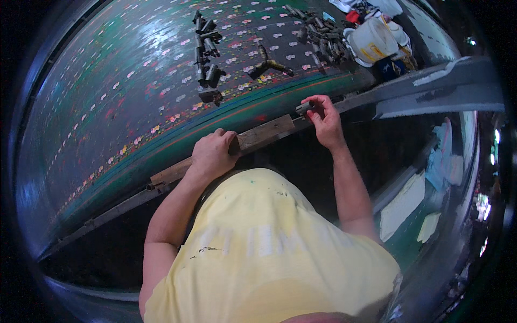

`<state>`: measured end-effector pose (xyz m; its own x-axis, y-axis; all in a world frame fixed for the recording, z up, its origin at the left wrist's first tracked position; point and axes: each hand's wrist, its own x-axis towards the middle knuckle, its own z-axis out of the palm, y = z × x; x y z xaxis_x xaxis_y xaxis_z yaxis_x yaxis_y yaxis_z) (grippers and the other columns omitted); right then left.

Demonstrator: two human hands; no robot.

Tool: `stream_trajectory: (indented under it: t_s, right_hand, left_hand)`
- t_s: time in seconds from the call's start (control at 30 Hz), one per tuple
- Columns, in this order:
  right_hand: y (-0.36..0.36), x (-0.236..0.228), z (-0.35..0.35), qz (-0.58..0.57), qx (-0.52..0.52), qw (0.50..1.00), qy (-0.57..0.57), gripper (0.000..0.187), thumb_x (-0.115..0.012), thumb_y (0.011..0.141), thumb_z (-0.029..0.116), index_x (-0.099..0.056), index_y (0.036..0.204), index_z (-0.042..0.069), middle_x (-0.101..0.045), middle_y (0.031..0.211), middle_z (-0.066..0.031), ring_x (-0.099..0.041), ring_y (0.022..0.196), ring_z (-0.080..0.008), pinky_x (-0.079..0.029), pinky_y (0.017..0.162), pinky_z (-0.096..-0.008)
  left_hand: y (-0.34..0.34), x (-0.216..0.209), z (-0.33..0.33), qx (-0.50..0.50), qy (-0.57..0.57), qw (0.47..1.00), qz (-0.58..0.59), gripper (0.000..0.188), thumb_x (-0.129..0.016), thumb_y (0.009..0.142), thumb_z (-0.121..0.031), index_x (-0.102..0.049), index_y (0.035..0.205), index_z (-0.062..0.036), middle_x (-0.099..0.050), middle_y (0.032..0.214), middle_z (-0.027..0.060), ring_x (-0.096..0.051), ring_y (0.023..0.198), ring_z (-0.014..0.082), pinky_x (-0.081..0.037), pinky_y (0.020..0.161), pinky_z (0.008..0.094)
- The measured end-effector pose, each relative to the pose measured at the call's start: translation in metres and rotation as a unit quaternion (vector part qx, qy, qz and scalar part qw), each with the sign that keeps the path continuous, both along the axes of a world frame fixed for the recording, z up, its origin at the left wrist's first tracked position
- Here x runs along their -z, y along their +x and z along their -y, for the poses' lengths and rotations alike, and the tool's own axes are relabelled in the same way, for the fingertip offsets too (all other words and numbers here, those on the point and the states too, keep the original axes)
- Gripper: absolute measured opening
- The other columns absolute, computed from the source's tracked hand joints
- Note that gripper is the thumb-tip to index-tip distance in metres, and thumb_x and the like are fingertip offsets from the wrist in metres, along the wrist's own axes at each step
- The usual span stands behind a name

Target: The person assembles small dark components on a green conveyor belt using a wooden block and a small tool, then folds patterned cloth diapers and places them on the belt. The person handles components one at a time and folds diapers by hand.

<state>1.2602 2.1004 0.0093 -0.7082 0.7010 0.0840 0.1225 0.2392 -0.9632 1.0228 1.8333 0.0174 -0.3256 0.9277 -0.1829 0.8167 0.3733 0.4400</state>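
My left hand lies closed over a long wooden bar in front of my body, its fingers curled over the far side and their tips hidden. Beside its thumb side is a dark, rounded piece, partly covered by the hand. Off the bar's right end, my right hand pinches a small grey metal piece between thumb and fingers. Beyond the bar, a row of similar dark metal pieces lies on a patterned, paint-spotted table. A few brownish longer pieces lie to their right.
A heap of metal pieces lies at the far right, against a stained white bucket with cloths around it. A grey rail runs along the table's near edge. Pale sheets and a light-blue cloth are at the right.
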Motion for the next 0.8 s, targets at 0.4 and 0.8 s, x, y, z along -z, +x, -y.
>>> stream_trajectory:
  t_s: [0.4, 0.8]
  right_hand:
    - [0.006, 0.011, 0.026, 0.086, -0.025, 0.987, 0.137, 0.037, -0.059, 0.099, -0.010, -0.066, 0.130, 0.008, -0.074, 0.113, -0.0151, -0.076, 0.097, -0.0306, -0.061, 0.089, -0.0421]
    - [0.008, 0.023, 0.020, 0.084, -0.034, 0.980, 0.175, 0.039, -0.065, 0.095, -0.010, -0.065, 0.129, 0.008, -0.076, 0.118, -0.0190, -0.078, 0.106, -0.0412, -0.063, 0.090, -0.0486]
  left_hand:
    - [0.005, 0.000, 0.002, -0.018, 0.018, 1.000, -0.006, 0.054, -0.091, 0.081, -0.029, -0.077, 0.131, -0.0148, -0.074, 0.117, 0.0135, -0.075, 0.111, 0.0367, -0.063, 0.094, 0.0483]
    - [0.003, -0.003, 0.002, -0.014, 0.006, 1.000, -0.006, 0.057, -0.093, 0.081, -0.034, -0.077, 0.132, -0.0145, -0.075, 0.118, 0.0121, -0.076, 0.112, 0.0358, -0.063, 0.094, 0.0470]
